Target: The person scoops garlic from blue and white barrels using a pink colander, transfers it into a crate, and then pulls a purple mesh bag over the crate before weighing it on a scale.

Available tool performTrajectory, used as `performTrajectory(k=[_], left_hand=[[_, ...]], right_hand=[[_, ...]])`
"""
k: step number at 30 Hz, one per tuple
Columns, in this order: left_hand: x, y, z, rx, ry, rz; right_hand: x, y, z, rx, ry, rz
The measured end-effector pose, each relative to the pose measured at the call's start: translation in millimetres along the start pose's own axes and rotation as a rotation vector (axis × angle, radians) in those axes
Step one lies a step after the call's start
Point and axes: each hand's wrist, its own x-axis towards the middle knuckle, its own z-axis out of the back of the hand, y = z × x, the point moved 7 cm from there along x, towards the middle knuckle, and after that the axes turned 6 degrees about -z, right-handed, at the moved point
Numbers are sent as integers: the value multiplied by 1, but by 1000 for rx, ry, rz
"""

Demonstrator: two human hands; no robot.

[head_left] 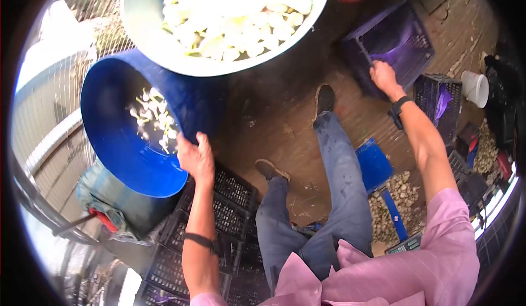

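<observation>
My left hand point(196, 158) grips the rim of a large blue tub point(104, 114), which is tilted with its mouth toward me. Some white bulbs with green stems point(156, 114) lie inside that tub. On the right, my right hand point(386, 79) is closed on the near edge of a dark purple crate point(408, 48), tilted above the floor. A big pale basin point(219, 70) full of brightly lit white bulbs point(257, 32) stands at the top, beside the blue tub.
Black crates point(230, 196) are stacked at the lower left. Another crate point(438, 95) and a white bucket point(475, 88) stand at the right. A blue dustpan point(375, 165) lies by a heap of bulbs point(402, 196). A stuffed sack point(109, 196) sits at the left.
</observation>
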Motion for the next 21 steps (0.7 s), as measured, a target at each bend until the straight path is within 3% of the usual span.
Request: performTrajectory(k=[5,8,10,11,13,14,16,18,20,21], left_hand=[[-5,7,9,-286,-85,-133],[-11,16,20,-459,-93,-224],[-24,38,42,-530,-93,-206],[-28,59,43,-498,-108,-191],[-40,108,43,-465,-97,-93],[-43,132,39,-404,-85,-42],[-47,173,23,-384,-51,54],[-49,187,12,-261,-93,43],[-53,190,8,-195,-108,52],[-51,186,12,-193,-113,65]], right_hand=[[-90,160,-5,78,169,27],[-160,272,-44,34,220,156],[-213,344,-81,127,277,231],[-240,374,-108,329,324,226],[-308,435,-119,413,657,390],[-334,447,-131,518,588,458],[-363,460,-101,503,685,559],[-351,451,-29,710,625,563],[-291,429,48,961,473,387],[-246,420,86,1003,236,366]])
